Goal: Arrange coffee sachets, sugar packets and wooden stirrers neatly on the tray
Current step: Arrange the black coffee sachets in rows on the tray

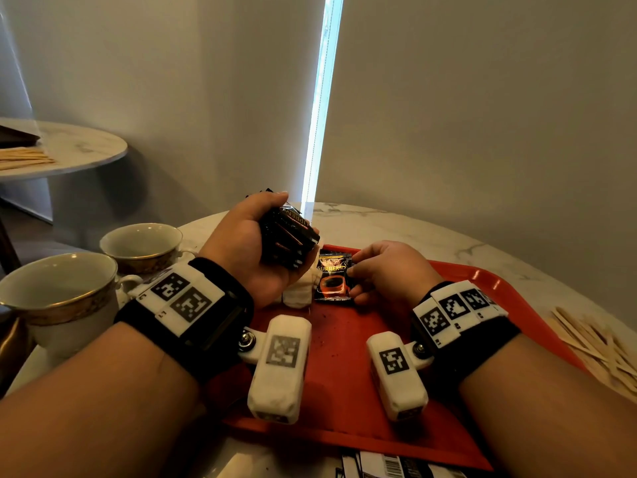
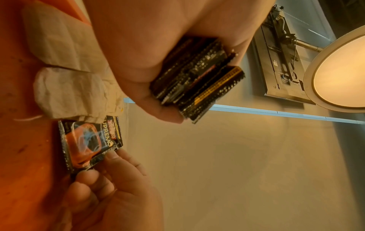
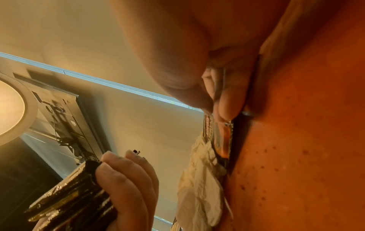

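Item 1, red plastic tray [image 1: 482, 288]: on the white marble counter [image 1: 431, 229], directly before me.

Item 2, white crinkled paper sugar packets [image 1: 300, 291]: already on the tray, left of centre at its far side, in a small cluster.

Item 3, single black coffee sachet with an orange cup print [image 1: 332, 277]: on the tray, just right of the sugar packets and touching them. My right hand [image 1: 389, 270] pinches its right edge between curled fingers [image 2: 110, 156] and thumb.

Item 4, stack of black foil coffee sachets [image 1: 289, 236]: clenched in my left hand [image 1: 248, 246], raised above the tray's far left corner.

Item 5, pale wooden stirrers [image 1: 599, 346]: loose heap on the counter, right of the tray, not yet arranged.

Item 6, two white gold-rimmed cups [image 1: 62, 291]: counter, left.

Step in hand, by my reading: laying coffee sachets one at a time beside the sugar. Next move calls for squaring this sachet, letting it go, then drawing another from the left-hand stack and placing it alongside; stirrers afterwards.
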### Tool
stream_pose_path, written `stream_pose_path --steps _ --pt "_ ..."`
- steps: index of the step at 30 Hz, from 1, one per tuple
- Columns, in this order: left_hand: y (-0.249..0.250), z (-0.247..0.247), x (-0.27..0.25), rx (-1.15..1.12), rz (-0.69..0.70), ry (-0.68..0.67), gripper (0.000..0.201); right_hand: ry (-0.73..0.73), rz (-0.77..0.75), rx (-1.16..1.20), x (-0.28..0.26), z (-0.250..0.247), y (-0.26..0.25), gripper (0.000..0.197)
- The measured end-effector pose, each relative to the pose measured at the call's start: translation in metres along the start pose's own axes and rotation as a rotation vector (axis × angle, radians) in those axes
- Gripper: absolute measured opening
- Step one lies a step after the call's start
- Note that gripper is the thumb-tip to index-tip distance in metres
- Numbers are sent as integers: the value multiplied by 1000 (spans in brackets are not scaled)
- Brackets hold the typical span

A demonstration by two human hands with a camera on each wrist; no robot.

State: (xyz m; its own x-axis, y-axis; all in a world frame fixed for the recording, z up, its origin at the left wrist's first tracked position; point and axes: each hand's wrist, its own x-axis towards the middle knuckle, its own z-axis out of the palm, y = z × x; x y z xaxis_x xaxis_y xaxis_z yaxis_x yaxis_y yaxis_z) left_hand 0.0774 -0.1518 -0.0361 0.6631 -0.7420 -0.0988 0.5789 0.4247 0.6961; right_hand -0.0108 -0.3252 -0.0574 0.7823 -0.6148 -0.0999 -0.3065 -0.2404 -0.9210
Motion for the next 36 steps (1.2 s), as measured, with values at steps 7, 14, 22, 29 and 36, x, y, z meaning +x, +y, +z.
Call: stream_pose_path --steps 7,14,22,29,36 --pt "-1 1 -1 -5 8 -2 45 11 1 -47 -1 -1 -1 17" --pt "0 2 -2 1 13 15 38 12 53 -1 -3 0 -5 14" --pt "0 2 -2 -6 11 4 39 47 14 19 -4 1 -2 8" --pt "2 2 -4 -23 12 0 39 -162 142 24 -13 2 -9 19" --pt "2 2 -3 -10 18 -3 37 -226 171 56 -12 7 -5 25"
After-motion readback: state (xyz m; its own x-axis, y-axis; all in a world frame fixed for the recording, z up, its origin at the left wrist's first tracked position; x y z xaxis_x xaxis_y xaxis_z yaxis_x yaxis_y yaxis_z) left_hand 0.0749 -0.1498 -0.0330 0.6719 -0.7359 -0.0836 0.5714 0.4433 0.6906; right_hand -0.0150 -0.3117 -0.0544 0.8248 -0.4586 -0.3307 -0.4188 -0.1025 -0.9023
